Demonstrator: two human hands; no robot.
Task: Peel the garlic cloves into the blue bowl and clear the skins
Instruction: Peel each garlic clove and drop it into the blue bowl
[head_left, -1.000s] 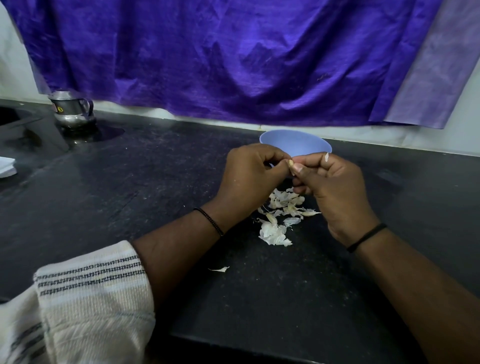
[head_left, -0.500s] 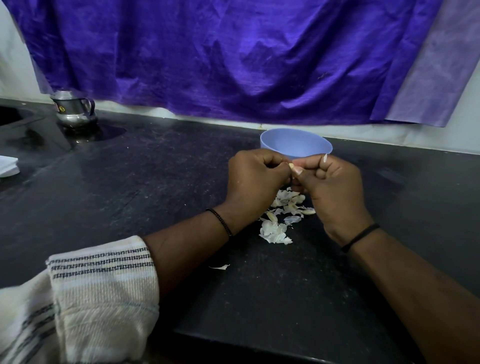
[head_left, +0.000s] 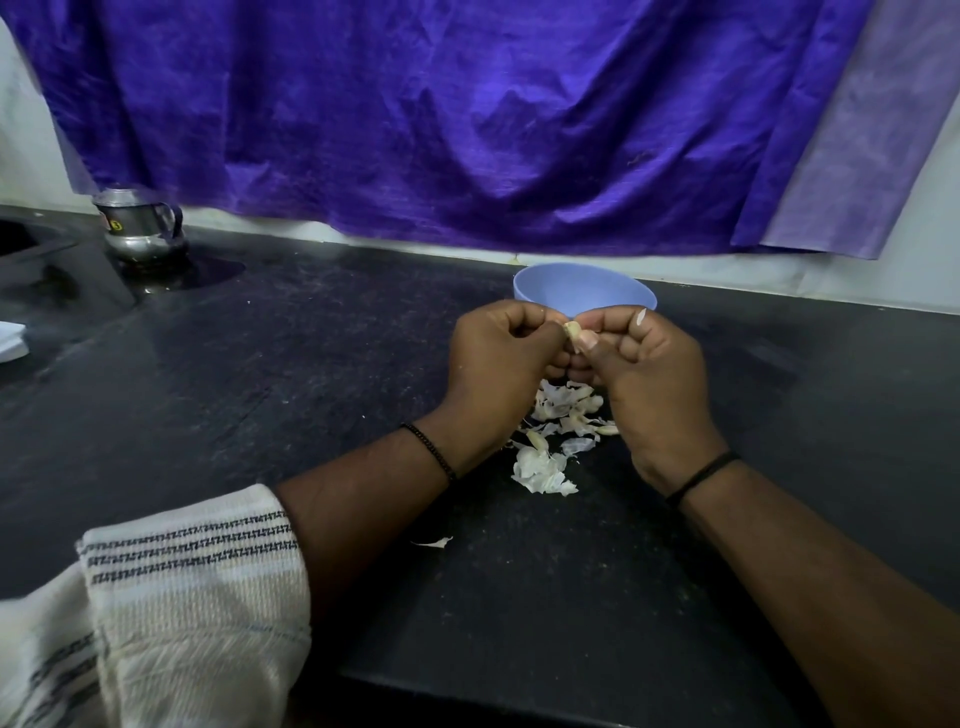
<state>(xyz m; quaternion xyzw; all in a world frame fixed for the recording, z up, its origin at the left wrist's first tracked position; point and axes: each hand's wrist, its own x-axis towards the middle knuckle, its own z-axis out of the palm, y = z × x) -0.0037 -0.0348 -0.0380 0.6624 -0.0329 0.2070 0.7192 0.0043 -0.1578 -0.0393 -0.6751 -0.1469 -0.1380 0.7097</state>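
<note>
A small pale garlic clove (head_left: 572, 329) is pinched between the fingertips of both hands, just in front of the blue bowl (head_left: 582, 290). My left hand (head_left: 498, 364) grips it from the left, and my right hand (head_left: 649, 374) from the right, thumb against the clove. A white flake of skin (head_left: 641, 315) clings to a right-hand finger. Below the hands a heap of white garlic skins (head_left: 556, 431) lies on the black counter (head_left: 260, 395). One stray skin (head_left: 434, 543) lies nearer to me. The bowl's inside is hidden by its rim.
A steel jug (head_left: 139, 226) stands at the far left of the counter, beside a sunken sink edge (head_left: 31, 249). Something white (head_left: 11, 340) lies at the left border. A purple cloth (head_left: 467, 119) hangs on the wall behind. The counter's front edge runs close to me.
Both hands have stayed at the same spot in front of the bowl. More of the clove shows between the fingertips now, and my right thumb has shifted on it.
</note>
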